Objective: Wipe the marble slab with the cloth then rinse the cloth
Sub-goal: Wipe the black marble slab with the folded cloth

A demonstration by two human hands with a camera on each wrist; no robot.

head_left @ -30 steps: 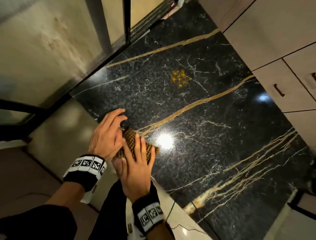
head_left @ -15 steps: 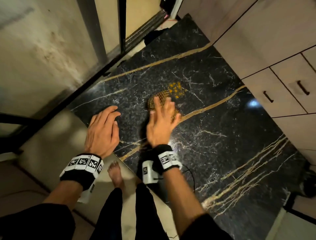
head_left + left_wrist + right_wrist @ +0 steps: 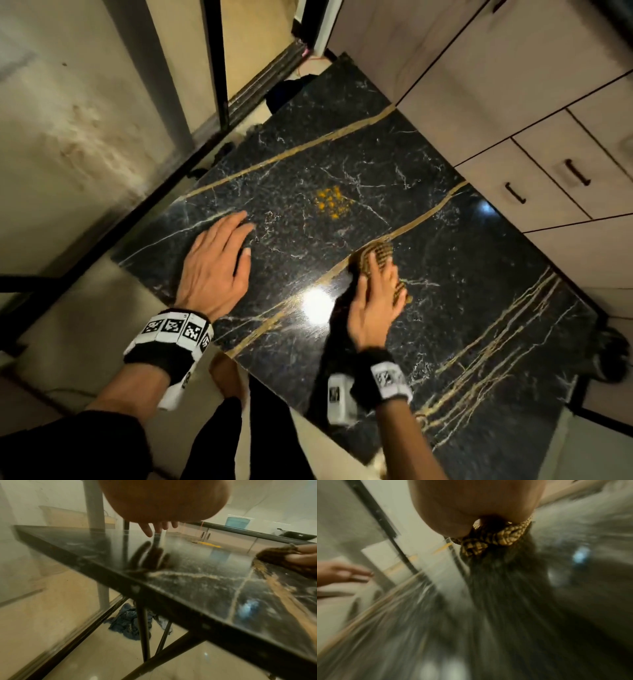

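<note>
The black marble slab (image 3: 428, 240) with gold veins fills the middle of the head view. A patch of yellow-orange specks (image 3: 331, 202) lies on it near its far half. My right hand (image 3: 375, 291) presses a brown and tan checked cloth (image 3: 378, 251) flat on the slab, fingers straight over it. The cloth (image 3: 493, 539) bunches under the palm in the blurred right wrist view. My left hand (image 3: 219, 260) lies flat on the slab near its left edge, fingers straight, holding nothing. In the left wrist view the cloth (image 3: 278, 557) shows at the right, the yellow specks (image 3: 208, 545) beyond.
The slab (image 3: 188, 585) sits on a black metal frame (image 3: 143, 632). Pale cabinet drawers with dark handles (image 3: 513, 193) stand along the right. A glass panel with a dark frame (image 3: 219, 68) runs along the left. Blue fabric (image 3: 130, 622) lies on the floor beneath.
My right hand has slid the cloth from beside the yellow specks back and to the right across the slab. Left hand stays flat near the left edge.
</note>
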